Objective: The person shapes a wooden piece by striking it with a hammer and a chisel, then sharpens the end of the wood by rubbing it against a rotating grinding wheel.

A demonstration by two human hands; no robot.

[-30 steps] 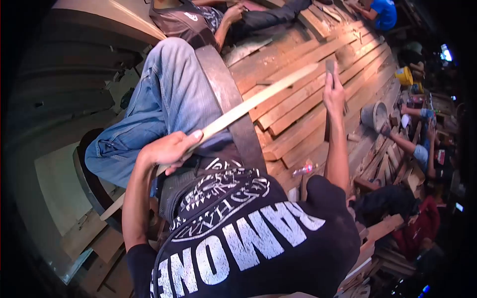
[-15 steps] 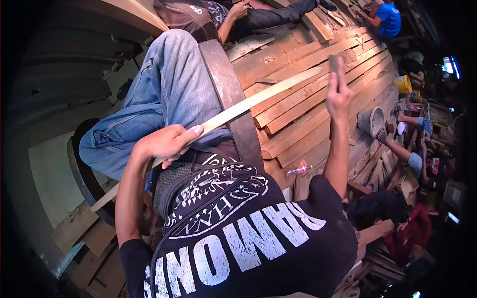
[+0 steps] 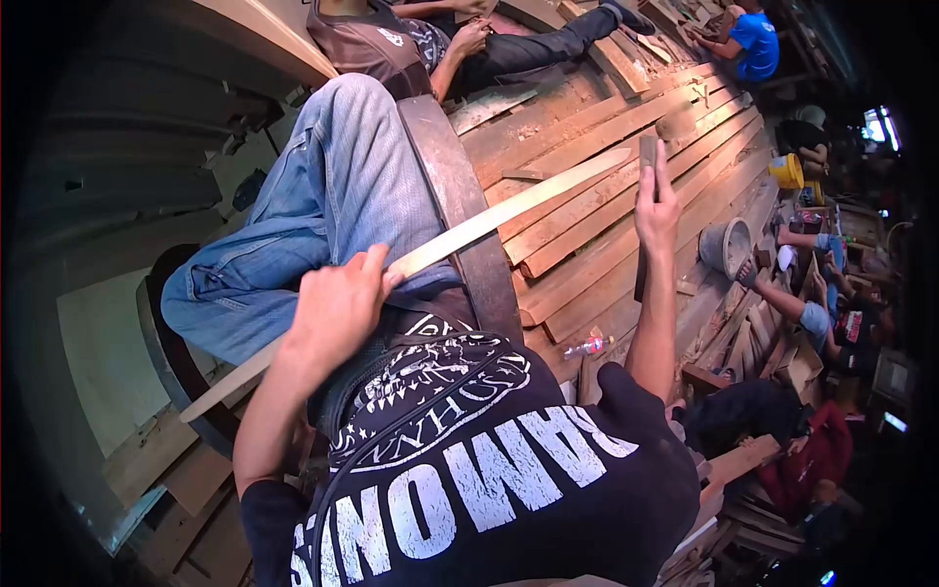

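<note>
A long, slightly curved strip of pale wood with a tapered tip lies slantwise across my lap. My left hand is wrapped round it near the middle, its back facing up. My right hand grips a dark flat bar that runs along the palm, fingers stretched along it. I cannot make out its exact kind. The bar is beside the strip's tapered end, apparently just apart from it. Beneath the strip, a dark curved rim passes beside my jeans-clad leg.
Stacked wooden planks cover the floor ahead and to the right. A plastic bottle lies on them, and a grey bucket lies tipped farther right. A person in dark trousers sits close ahead; others sit at the right.
My left hand has rolled over on the strip, so its back now shows. My right hand and the bar have moved slightly left and nearer to me.
</note>
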